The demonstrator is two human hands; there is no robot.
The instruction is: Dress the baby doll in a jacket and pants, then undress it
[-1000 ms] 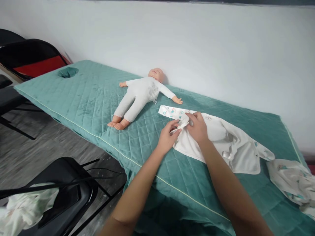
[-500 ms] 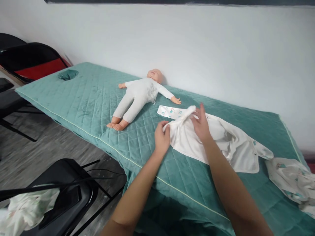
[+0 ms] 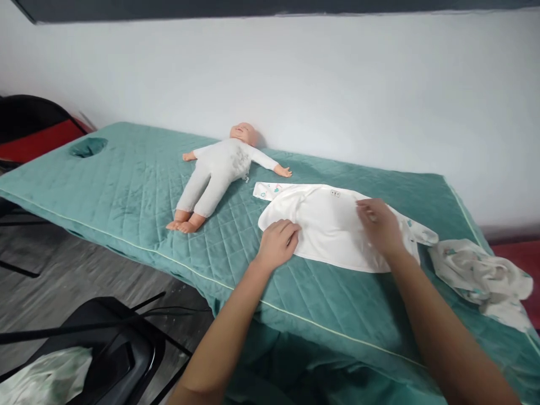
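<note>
A white baby shirt (image 3: 329,225) lies spread open on the green quilted cover, its plain inner side up and its printed sleeves reaching out left and right. My left hand (image 3: 278,242) rests on its lower left edge, the fingers loosely bent over the cloth. Just above its right part is my right hand (image 3: 379,228), fingers curved and a little apart, with no cloth seen lifted in them. A baby doll (image 3: 221,169) in a white soft body lies on its back to the left, arms spread.
The massage bed (image 3: 139,185) has a face hole at its far left and stands along a white wall. Crumpled printed cloth (image 3: 481,275) lies at the right end. A black folding chair (image 3: 113,337) with another cloth (image 3: 50,377) stands front left.
The shirt's left part, bunched and lifted between my hands before, now lies flat. My right hand has moved right across it and let go of the cloth. The view has shifted slightly.
</note>
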